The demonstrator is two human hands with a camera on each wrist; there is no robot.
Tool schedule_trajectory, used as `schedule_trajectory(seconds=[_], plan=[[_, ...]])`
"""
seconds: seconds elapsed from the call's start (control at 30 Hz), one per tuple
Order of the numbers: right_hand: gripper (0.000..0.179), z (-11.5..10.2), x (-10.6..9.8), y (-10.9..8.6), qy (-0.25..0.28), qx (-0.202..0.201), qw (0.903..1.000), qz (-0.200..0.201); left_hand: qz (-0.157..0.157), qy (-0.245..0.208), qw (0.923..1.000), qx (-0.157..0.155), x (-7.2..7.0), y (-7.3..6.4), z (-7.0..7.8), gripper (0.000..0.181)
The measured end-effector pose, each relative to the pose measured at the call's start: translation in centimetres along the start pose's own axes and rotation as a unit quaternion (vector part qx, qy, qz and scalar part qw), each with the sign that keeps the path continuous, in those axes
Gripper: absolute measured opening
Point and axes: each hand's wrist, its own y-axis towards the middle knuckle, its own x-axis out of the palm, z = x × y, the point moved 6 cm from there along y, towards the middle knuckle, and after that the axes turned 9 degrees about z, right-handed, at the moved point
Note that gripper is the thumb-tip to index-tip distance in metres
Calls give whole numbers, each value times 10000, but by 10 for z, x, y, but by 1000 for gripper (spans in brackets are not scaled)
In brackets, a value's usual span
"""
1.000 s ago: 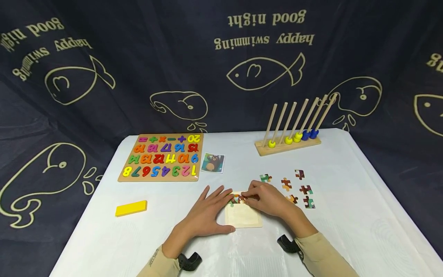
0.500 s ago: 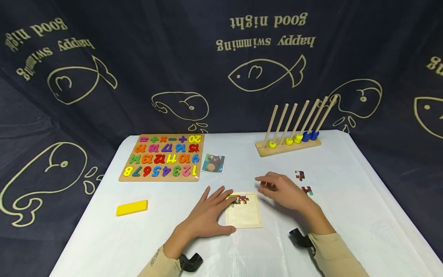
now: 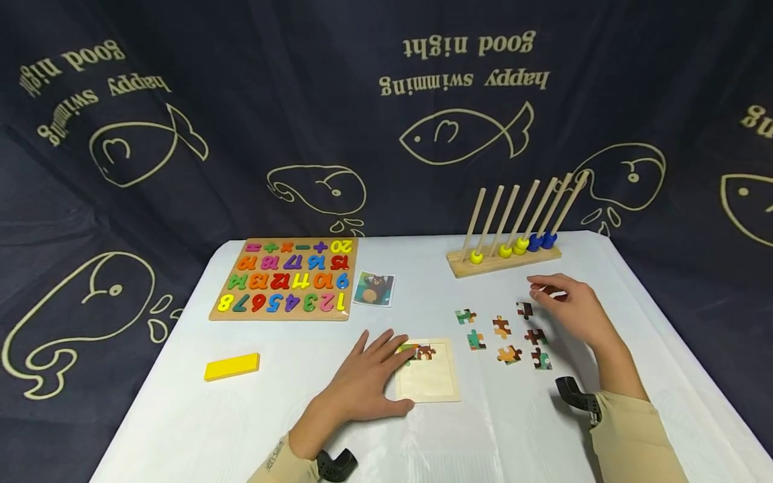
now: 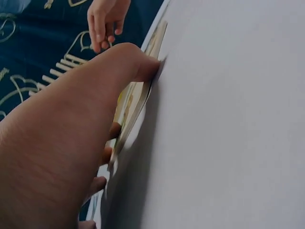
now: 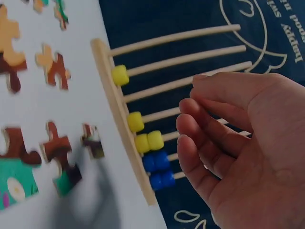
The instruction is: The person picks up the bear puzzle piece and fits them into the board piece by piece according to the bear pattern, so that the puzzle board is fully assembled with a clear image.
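My left hand (image 3: 370, 379) lies with fingers spread over the left side of a small square wooden puzzle tray (image 3: 430, 388). Its thumb touches the tray's near edge, as the left wrist view also shows. A few joined jigsaw pieces (image 3: 425, 352) sit in the tray's upper left, partly under the fingers. My right hand (image 3: 570, 308) hovers over the far right of the loose pieces, fingers loosely bent and nothing held, close to a dark brown piece (image 3: 524, 310). Other loose pieces, such as an orange-brown one (image 3: 509, 354) and a green one (image 3: 476, 340), lie right of the tray.
A wooden bead rack (image 3: 504, 261) with tall pegs and yellow and blue beads stands at the back right. At the back left is a number board (image 3: 280, 278), beside a bear picture card (image 3: 374, 288). A yellow block (image 3: 232, 367) lies at the left.
My right hand has left the tray and moved right and away, past the loose pieces, uncovering several of them. The left hand has stayed on the tray.
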Motion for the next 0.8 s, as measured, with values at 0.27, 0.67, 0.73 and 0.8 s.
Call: schedule_trajectory(seconds=[0.27, 0.67, 0.73, 0.8], plan=[[39, 22, 15, -3, -248, 265, 9979, -539, 185, 76, 9998, 54, -1, 0, 2, 86], [42, 42, 37, -11, -811, 306, 9930, -807, 283, -162, 9994, 95, 2, -3, 2, 86], [41, 41, 35, -10, -895, 287, 9924, -792, 297, -132, 9994, 114, 1, -2, 2, 87], [42, 40, 34, -10, -1017, 292, 9909, -833, 308, -142, 9994, 120, 1, -2, 1, 87]])
